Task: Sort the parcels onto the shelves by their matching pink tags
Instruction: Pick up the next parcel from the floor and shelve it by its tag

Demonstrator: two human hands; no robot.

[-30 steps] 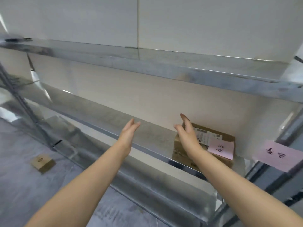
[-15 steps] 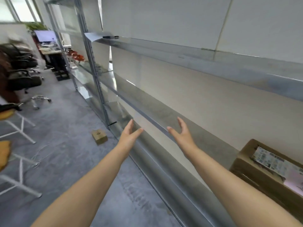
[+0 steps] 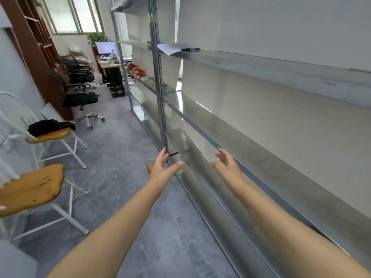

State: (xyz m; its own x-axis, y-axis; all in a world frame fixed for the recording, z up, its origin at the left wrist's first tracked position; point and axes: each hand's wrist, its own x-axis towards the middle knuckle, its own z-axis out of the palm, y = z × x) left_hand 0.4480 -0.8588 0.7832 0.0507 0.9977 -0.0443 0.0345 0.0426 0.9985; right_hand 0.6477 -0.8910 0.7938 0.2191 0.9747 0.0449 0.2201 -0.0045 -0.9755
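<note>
Head view shows my left hand (image 3: 163, 171) and right hand (image 3: 227, 169) both spread wide, holding nothing, palms facing each other. Just behind my left hand a small parcel (image 3: 150, 165) lies on the floor, mostly hidden. Metal shelves (image 3: 281, 149) run past my right hand; farther up, a marker (image 3: 190, 49) rests on paper (image 3: 168, 49).

Box (image 3: 151, 165) on floor: mostly hidden behind left hand (image 3: 163, 169), only a brown corner shows. Shelves (image 3: 281, 125) run off right edge. Near stool (image 3: 30, 189) cut by left edge. Items on far tabletop (image 3: 109, 63) too small to tell.
</note>
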